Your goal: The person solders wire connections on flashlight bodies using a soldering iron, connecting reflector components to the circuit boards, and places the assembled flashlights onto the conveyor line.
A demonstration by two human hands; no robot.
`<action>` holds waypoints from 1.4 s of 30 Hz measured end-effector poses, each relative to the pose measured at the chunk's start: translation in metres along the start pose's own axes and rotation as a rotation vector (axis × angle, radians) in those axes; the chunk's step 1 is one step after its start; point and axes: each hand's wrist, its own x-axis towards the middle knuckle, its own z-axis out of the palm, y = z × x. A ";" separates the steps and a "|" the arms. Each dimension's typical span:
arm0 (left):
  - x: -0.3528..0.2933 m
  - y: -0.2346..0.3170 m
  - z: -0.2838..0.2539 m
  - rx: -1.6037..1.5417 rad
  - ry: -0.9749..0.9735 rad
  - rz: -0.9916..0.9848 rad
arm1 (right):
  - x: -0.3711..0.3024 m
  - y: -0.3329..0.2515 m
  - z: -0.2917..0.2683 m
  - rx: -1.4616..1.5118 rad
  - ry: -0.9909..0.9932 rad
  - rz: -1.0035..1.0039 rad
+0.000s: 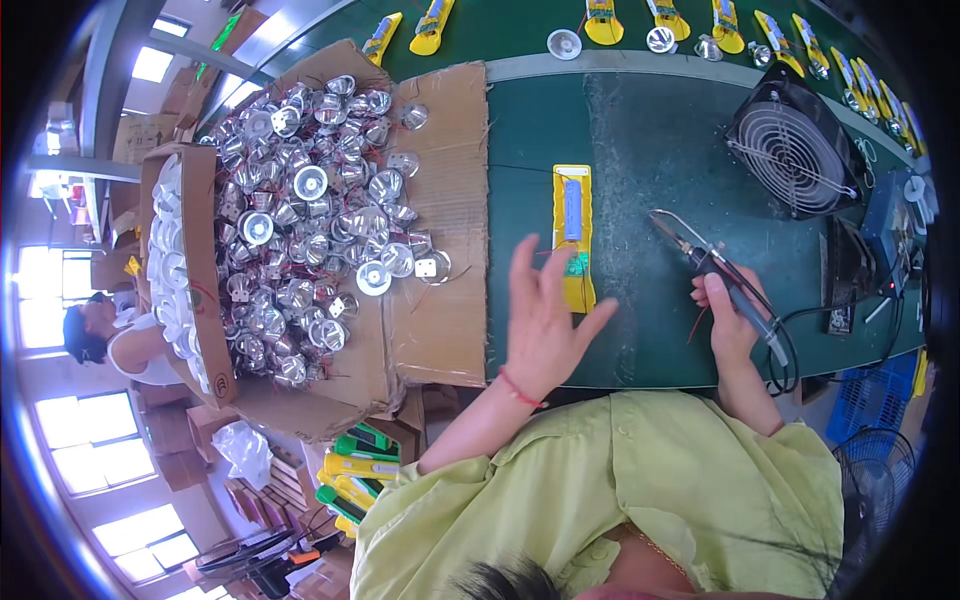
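On the green table in front of me lies a yellow flashlight housing half (574, 293), with a blue cylindrical battery (573, 210) and a small green circuit board (577, 264) in it. Its near end is beside my left hand (550, 325), which is open with the fingers spread and nothing in it; whether a fingertip touches the housing I cannot tell. My right hand (733, 328) grips a soldering iron (742, 300) by its dark handle. The metal tip points up and left, to the right of the housing and apart from it. Thin red wire shows near the right hand's fingers.
Shiny reflector cups (300, 220) with red wires lie heaped on cardboard (435, 330) at left, beside a box (203, 260) of white round parts. At back right stand a metal-grilled fan (790, 150) and a blue unit (885, 220). Several yellow housings (603, 25) line the far side.
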 end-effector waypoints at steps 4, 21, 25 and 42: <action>-0.005 -0.048 -0.050 0.342 0.192 0.063 | -0.010 0.001 -0.006 -0.040 -0.005 -0.040; -0.002 -0.036 -0.022 -0.254 -0.174 -0.399 | -0.039 -0.020 0.028 -0.237 -0.313 -0.124; 0.002 -0.044 -0.011 -0.277 -0.080 -0.164 | -0.038 -0.015 0.036 -0.096 -0.316 -0.032; 0.012 -0.046 -0.013 -0.394 -0.179 -0.332 | -0.038 -0.018 0.041 0.118 -0.193 0.137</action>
